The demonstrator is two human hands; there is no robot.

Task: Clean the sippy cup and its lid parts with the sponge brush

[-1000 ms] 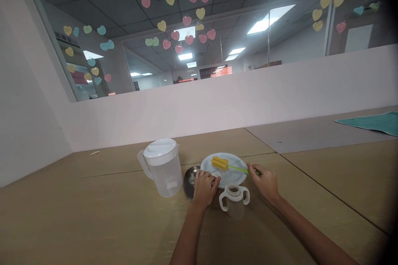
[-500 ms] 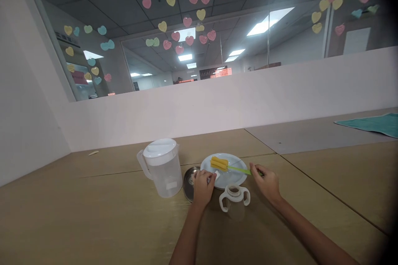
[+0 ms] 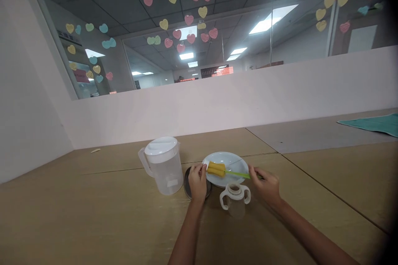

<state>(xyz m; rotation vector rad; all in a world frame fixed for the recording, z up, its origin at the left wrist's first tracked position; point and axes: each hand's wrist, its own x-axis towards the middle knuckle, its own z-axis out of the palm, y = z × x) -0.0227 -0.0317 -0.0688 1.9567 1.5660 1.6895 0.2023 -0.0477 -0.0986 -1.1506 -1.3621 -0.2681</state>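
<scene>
My right hand (image 3: 265, 182) is closed around the green handle of a bottle brush with a yellow sponge head (image 3: 217, 169). The brush lies level above a white bowl (image 3: 230, 157). At the bowl's left edge, my left hand (image 3: 198, 182) is closed in a pinch on a small white piece (image 3: 205, 165), mostly hidden by the fingers. That piece is at the tip of the sponge; I cannot tell whether they touch. In front of the bowl stands a clear cup with a white two-handled collar (image 3: 235, 201), its top uncovered.
A round metal dish (image 3: 188, 184) lies partly under my left hand. To its left stands a clear plastic pitcher (image 3: 168, 174) with a white lid. A teal cloth (image 3: 373, 125) lies at the far right, and a small flat pale piece (image 3: 95, 150) at the back left.
My left hand has risen slightly and moved left with the small white piece, now at the sponge's tip. The sponge head has shifted a little left and down.
</scene>
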